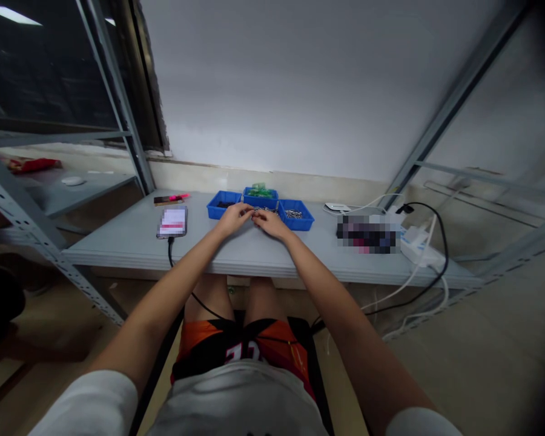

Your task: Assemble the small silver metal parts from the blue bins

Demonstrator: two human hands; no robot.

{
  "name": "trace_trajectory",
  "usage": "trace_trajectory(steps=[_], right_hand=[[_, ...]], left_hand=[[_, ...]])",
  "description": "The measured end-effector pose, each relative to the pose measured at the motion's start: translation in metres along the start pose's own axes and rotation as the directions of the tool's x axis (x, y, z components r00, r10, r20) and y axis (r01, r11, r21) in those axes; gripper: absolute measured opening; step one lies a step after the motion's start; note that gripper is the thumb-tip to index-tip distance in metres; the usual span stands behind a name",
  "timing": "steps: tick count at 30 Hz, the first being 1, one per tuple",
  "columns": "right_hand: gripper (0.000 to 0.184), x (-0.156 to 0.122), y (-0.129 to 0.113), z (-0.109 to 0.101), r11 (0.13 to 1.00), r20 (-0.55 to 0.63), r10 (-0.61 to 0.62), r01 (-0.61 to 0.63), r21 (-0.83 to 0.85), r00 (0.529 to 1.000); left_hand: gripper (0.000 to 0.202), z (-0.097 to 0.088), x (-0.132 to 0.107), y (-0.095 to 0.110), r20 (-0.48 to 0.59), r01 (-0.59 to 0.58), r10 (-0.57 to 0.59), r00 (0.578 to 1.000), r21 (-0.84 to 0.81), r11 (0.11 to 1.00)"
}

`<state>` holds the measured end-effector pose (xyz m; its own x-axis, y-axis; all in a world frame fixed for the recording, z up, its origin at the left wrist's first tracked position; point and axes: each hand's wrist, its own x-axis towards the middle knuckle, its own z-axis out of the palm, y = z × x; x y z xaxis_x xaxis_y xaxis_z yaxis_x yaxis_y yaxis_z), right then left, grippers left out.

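My left hand (233,218) and my right hand (269,221) rest close together on the grey table (131,242), fingertips almost meeting in front of three small blue trays. Both hands are closed in a pinch on something small and metallic that I cannot make out. The left blue tray (218,202) holds dark parts, the middle blue tray (260,198) holds green parts, and the right blue tray (300,219) holds small metal parts.
A phone (173,221) with a cable lies to the left, with a pink marker (178,198) behind it. White and black cables and a white adapter (416,241) sit at the right. Metal shelf posts stand on both sides.
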<state>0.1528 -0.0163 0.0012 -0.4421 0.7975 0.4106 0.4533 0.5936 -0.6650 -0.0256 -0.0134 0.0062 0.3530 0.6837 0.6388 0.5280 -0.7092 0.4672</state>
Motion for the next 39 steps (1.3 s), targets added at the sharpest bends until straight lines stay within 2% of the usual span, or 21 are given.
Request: trace_trajectory(steps=[5, 8, 11, 14, 29, 32, 36, 39], right_hand=[[0.022, 0.000, -0.001, -0.004, 0.999, -0.098, 0.026, -0.031, -0.041, 0.995], [0.023, 0.001, -0.001, -0.006, 0.998, -0.176, 0.041, -0.048, -0.034, 0.984], [0.025, 0.000, -0.003, -0.006, 0.999, -0.142, 0.024, -0.030, -0.041, 0.990], [0.027, -0.002, -0.005, -0.006, 0.998, -0.094, 0.022, -0.027, -0.049, 0.995], [0.019, 0.001, 0.003, -0.005, 0.999, -0.016, 0.035, -0.036, -0.037, 0.999], [0.016, 0.002, 0.005, -0.004, 0.999, -0.044, 0.034, -0.035, -0.028, 0.998], [0.018, 0.003, 0.009, -0.004, 0.999, -0.143, -0.001, 0.007, 0.035, 0.990], [0.021, 0.003, 0.010, -0.005, 1.000, -0.170, -0.011, 0.012, 0.007, 0.985]], left_hand=[[0.025, -0.002, -0.002, 0.001, -0.030, 0.052, -0.053, 0.998, -0.027, 0.998], [0.026, -0.001, -0.003, -0.002, 0.026, 0.059, -0.059, 0.998, -0.004, 0.998], [0.028, 0.000, -0.003, -0.006, 0.118, 0.030, -0.035, 0.992, 0.038, 0.999], [0.026, 0.001, -0.002, -0.007, 0.155, 0.024, -0.032, 0.987, 0.054, 0.998], [0.026, 0.003, -0.001, -0.010, 0.154, 0.006, -0.018, 0.988, 0.082, 0.997], [0.027, 0.002, -0.001, -0.009, 0.158, 0.010, -0.024, 0.987, 0.089, 0.996], [0.026, 0.000, -0.003, -0.006, 0.178, 0.025, -0.042, 0.983, 0.100, 0.995], [0.024, 0.000, -0.004, -0.006, 0.210, 0.016, -0.036, 0.977, 0.095, 0.995]])
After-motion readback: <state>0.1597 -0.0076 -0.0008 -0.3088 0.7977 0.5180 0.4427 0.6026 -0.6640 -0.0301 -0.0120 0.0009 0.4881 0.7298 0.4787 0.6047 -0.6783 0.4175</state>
